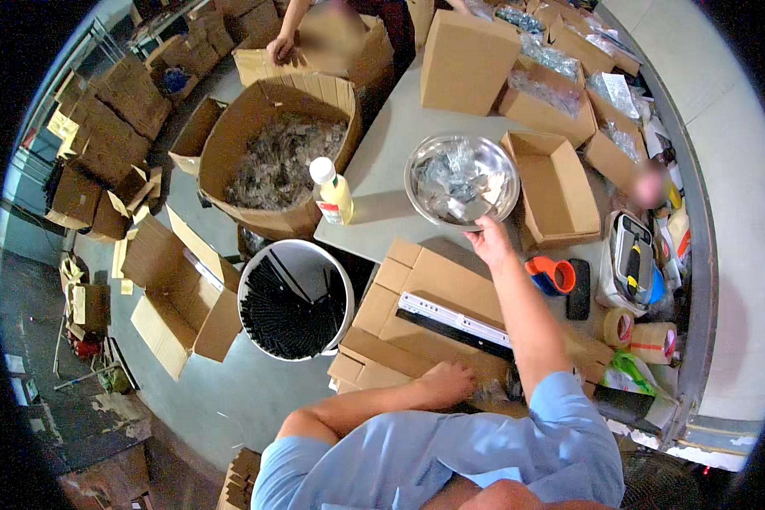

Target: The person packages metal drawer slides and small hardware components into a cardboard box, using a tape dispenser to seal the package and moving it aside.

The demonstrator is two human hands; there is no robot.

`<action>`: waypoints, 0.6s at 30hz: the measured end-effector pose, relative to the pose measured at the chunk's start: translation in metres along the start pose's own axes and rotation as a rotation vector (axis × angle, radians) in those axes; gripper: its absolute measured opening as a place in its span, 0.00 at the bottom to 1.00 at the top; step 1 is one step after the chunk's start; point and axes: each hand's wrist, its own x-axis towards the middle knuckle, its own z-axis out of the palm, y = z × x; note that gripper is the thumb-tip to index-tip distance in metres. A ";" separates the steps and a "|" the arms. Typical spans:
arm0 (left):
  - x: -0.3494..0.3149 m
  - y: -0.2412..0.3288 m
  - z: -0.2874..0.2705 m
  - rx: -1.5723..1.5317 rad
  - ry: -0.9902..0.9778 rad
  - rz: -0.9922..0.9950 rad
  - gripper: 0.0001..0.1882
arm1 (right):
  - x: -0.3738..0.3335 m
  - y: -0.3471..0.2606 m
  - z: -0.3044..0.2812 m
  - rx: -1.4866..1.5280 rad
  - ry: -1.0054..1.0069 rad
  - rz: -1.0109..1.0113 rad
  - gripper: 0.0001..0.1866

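Observation:
My right hand reaches forward and pinches the near rim of a round metal bowl. Inside the bowl lie small clear plastic bags of parts. My left hand rests on flattened cardboard close to my body. Its fingers are curled, and whatever they may hold is hidden. Just beyond it, a pale metal rail lies above a black strip on the cardboard.
A bottle of yellowish liquid stands at the table's left edge. An open carton sits right of the bowl, near orange tape and a black phone. Left are a white bucket of black rods and a co-worker's hand.

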 end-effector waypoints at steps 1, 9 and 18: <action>-0.007 0.001 0.007 0.035 0.073 -0.037 0.24 | -0.034 -0.007 0.025 -0.106 -0.115 -0.070 0.17; -0.020 0.017 -0.011 0.149 0.038 -0.022 0.16 | -0.187 -0.034 -0.051 -0.344 0.032 -0.211 0.18; -0.025 0.032 0.008 0.372 0.268 -0.046 0.12 | -0.282 -0.006 -0.050 -1.042 0.033 -0.259 0.20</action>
